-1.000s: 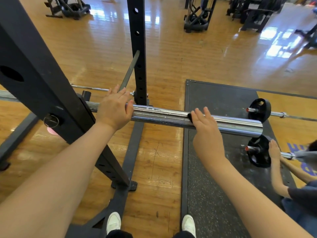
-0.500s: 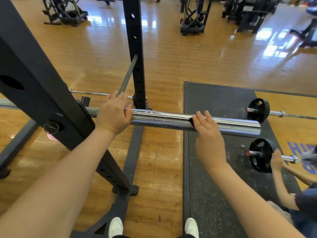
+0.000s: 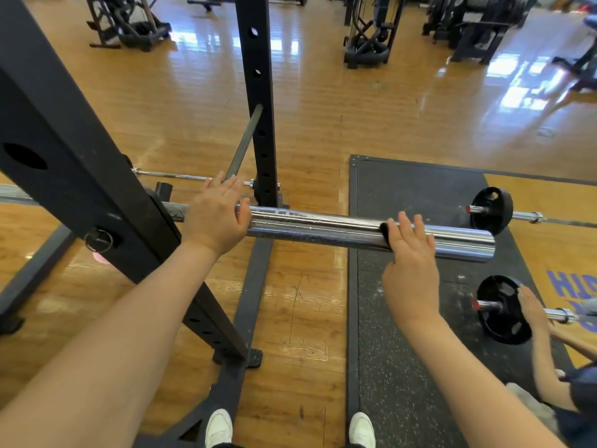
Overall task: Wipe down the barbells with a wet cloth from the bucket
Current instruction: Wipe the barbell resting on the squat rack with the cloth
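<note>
Right hand (image 3: pixel 409 270) lays nearly straight fingers (image 3: pixel 405 226) over a dark cloth (image 3: pixel 384 230) on the smooth chrome barbell sleeve (image 3: pixel 323 229); left hand (image 3: pixel 215 218) rests over the sleeve's left end by the black steel rack (image 3: pixel 260 101). Glossy wooden floor (image 3: pixel 355 108), speckled black rubber mat (image 3: pixel 403 318), partial blue lettering far right, unreadable. Another person's hand (image 3: pixel 531 305) touches a round black plate (image 3: pixel 502 310)

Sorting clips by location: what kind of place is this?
Most likely a gym's weights area: a chrome barbell sleeve on a black squat rack, plate-loaded bars on a rubber mat, and exercise machines beyond.
</note>
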The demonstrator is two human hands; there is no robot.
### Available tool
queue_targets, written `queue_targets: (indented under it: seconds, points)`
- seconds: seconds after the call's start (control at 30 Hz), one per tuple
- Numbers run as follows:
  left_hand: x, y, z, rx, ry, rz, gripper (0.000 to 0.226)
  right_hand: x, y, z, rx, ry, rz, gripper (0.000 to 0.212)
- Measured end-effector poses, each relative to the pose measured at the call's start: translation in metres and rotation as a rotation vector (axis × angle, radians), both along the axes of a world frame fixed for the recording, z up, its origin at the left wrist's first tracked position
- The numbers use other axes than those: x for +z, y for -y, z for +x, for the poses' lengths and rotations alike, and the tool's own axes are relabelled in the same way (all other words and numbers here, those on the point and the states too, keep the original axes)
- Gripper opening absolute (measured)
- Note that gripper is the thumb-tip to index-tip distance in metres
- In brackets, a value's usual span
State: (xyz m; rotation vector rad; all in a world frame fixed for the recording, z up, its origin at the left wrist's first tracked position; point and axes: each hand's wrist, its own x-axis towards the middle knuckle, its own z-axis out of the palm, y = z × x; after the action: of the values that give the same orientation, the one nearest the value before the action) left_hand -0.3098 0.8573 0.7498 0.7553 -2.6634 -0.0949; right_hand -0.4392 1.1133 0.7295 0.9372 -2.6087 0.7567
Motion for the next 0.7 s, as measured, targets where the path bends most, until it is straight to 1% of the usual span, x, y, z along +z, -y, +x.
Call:
queue_targets:
  seconds: [0.07,0.2,0.27,0.4,0.47,0.57,0.6,0.7]
  points:
    - [0.0,-0.001,0.0,0.004,0.002,0.004,0.062,0.001,0.012,0.006,0.01,0.018,-0.003,0.067]
    - [-0.001,0.0,0.0,-0.002,-0.011,0.018,0.065,-0.006,0.021,0.018,0.181,-0.01,0.027,0.073]
    - [-0.002,0.0,0.0,-0.005,-0.013,0.016,0.066,-0.007,0.01,0.011,0.148,-0.028,0.034,0.073]
    - [-0.002,0.001,0.0,-0.021,-0.03,0.011,0.063,-0.003,0.003,0.002,0.001,0.016,-0.008,0.07]
    - [-0.002,0.001,0.001,-0.025,-0.035,0.012,0.063,-0.004,0.016,0.01,0.045,-0.005,0.003,0.074]
    - [-0.001,-0.001,0.001,-0.018,-0.028,0.019,0.063,-0.008,0.023,0.02,0.188,-0.073,0.065,0.075]
    - [-0.001,-0.002,0.001,-0.016,-0.024,0.021,0.063,-0.009,0.018,0.017,0.183,-0.083,0.084,0.075]
    - [-0.001,-0.001,0.002,-0.018,-0.014,0.019,0.062,-0.004,0.002,0.004,0.049,-0.034,0.068,0.074]
